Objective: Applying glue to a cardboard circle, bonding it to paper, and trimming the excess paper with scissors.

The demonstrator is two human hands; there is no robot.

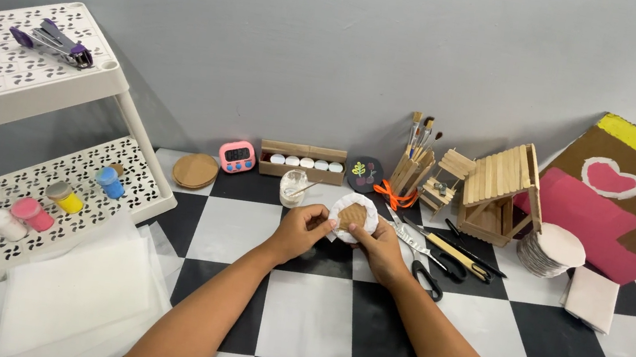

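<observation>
White paper disc (354,213), partly hidden, pinched between left hand (301,230) and right hand (379,247) fingers.

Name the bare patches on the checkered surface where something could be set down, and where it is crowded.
Bare: the near squares between the forearms and the paper sheets, and the near right squares below the napkin. Crowded: the back strip, from the timer to the stick house, and the scissors beside the right hand.

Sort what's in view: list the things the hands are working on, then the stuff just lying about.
In hand: left hand, right hand, brown round disc, white paper wrap.

Lying about: scissors, stick house, paint pots, stapler, pink timer, glue cup.
</observation>
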